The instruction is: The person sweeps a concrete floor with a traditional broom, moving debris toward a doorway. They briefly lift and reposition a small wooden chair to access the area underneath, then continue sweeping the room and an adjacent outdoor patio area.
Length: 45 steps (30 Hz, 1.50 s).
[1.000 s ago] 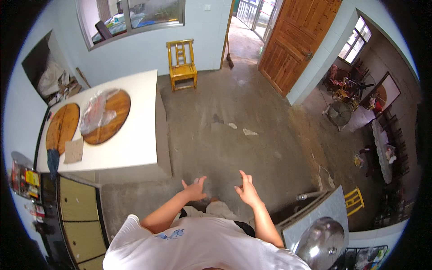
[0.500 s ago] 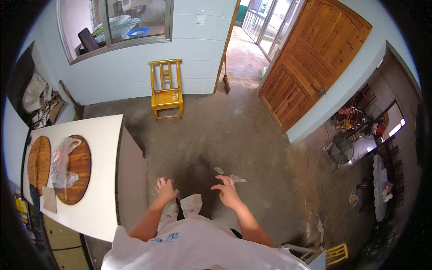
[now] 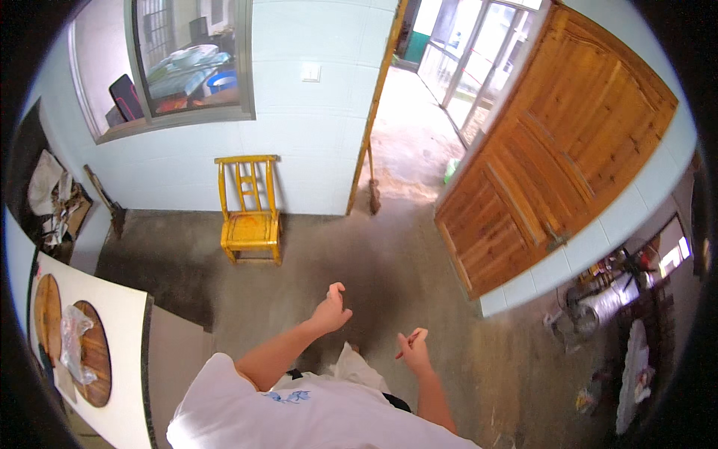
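My left hand (image 3: 330, 311) is held out in front of my body over the floor. Its fingers are loosely bent and apart, and nothing shows in them. Lower and to the right, my right hand (image 3: 417, 352) is closed on a small thin red object (image 3: 406, 345), whose kind I cannot make out. Neither hand touches any furniture. A yellow bamboo chair (image 3: 251, 229) stands by the far wall, ahead and to the left of both hands.
An open wooden door (image 3: 557, 142) stands at the right of a doorway, with a broom (image 3: 374, 196) leaning at its left side. At left, a white-topped counter (image 3: 129, 337) bears round wooden boards (image 3: 96, 359) and a plastic bag (image 3: 72, 344). A fan (image 3: 580, 310) stands at right.
The view has shifted forward, bringing chair and doorway nearer while the counter slid down-left. My left hand has moved up and right; the red object now shows in my right hand.
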### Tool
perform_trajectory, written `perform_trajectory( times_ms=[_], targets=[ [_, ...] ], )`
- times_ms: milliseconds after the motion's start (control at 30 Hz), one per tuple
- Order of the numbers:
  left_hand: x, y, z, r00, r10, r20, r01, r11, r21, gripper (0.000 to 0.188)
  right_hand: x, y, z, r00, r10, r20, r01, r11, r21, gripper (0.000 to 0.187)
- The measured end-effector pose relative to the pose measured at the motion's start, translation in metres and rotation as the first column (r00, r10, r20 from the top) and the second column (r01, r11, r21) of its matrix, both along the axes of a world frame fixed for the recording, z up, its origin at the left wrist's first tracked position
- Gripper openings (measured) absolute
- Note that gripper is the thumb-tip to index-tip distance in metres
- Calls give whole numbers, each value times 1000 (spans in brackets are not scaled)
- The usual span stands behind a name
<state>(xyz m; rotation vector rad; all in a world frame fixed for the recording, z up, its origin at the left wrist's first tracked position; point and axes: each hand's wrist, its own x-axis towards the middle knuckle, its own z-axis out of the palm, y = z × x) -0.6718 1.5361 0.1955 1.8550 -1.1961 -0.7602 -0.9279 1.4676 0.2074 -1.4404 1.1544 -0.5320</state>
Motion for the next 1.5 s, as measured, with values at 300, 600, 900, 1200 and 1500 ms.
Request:
perform_trajectory(
  times_ms=[300,600,900,1200,1500],
  targets=[
    [129,-217,17,882,452,-133,-447,892,65,64,171,-274,51,750,517,-412,-634,386,-670,21],
    [343,-474,25,684,643,344,-507,758,-410,34,322,-494,39,726,674,-139,-680,672,-294,32],
    [538,-651,97,295,939,177,-662,335,-671,65,379,-742,22,684,711,-163,-726,643,-246,30],
    [603,-699,50,-35,503,863,-954,241,-179,64,456,-983,-36,457,879,-136,-885,434,-168,27],
    [366,-747,-148,-466,783,-413,-830,-224,511,30,637,-1044,-130,218,942,-255,-943,136,-304,38]
  ],
)
